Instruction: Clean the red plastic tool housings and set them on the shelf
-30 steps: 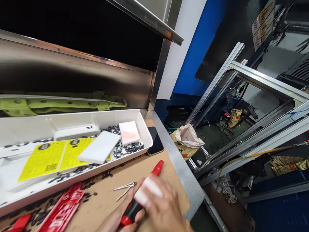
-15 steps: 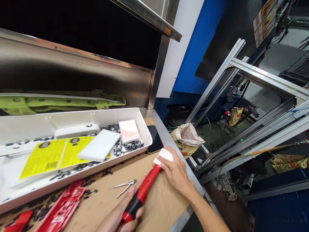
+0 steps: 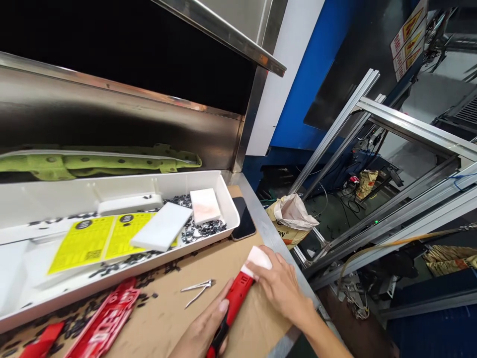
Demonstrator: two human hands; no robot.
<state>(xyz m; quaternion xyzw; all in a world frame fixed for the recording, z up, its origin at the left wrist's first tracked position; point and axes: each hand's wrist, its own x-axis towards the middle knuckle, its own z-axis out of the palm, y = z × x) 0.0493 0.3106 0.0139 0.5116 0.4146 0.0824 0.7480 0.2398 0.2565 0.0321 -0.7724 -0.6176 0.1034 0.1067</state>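
Note:
My left hand (image 3: 204,328) is closed round a long red and black plastic part (image 3: 237,296), shaped like a tool housing, with its far end pointing up and right. In my right hand (image 3: 285,286) is a white, slightly pinkish sponge block (image 3: 259,257), which the fingers press against that far end. Fingers and sponge hide the tip of the part. Just left of my left hand, a pair of metal nippers (image 3: 199,287) lies with its handles spread. Further left lies a red plastic shell (image 3: 106,318) showing its ribbed inside.
A white tray (image 3: 229,206) holds black plastic bits, two white sponge blocks (image 3: 164,226) and yellow printed sheets (image 3: 80,243). A dark phone (image 3: 243,218) lies beside it on the brown cardboard (image 3: 167,303). An open paper sack (image 3: 292,216) stands past the metal table edge.
The camera view has shifted slightly. The plastic part has turned in my left hand, showing another face with small slots. The sponge has tilted and stays against the part's end.

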